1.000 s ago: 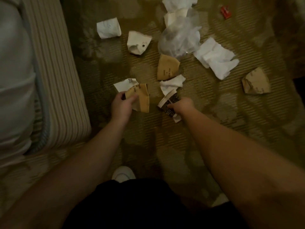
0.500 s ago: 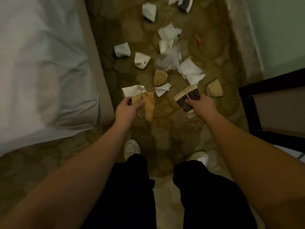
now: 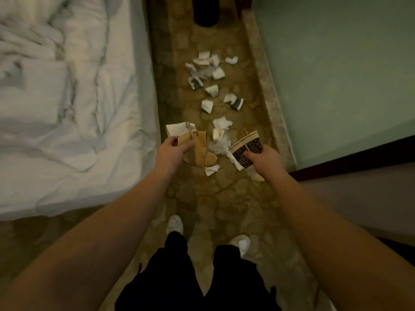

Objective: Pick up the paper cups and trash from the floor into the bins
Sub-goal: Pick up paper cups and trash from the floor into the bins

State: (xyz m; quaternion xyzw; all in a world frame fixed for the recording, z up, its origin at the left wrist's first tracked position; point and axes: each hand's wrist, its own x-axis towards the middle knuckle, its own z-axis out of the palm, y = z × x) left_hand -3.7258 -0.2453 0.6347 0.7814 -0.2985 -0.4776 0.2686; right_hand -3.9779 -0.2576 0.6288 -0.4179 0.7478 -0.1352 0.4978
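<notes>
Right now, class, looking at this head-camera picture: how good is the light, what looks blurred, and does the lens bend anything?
Head view: dim, warm, greenish light; the bed smears with motion blur at upper left; the wide lens stretches both forearms; the left hand with its crushed paper cups and the right hand with its dark printed cup stay fairly sharp; the far litter is soft.

Hotel-like bedroom: white-sheeted bed (image 3: 67, 108) beside patterned carpet (image 3: 224, 198).
</notes>
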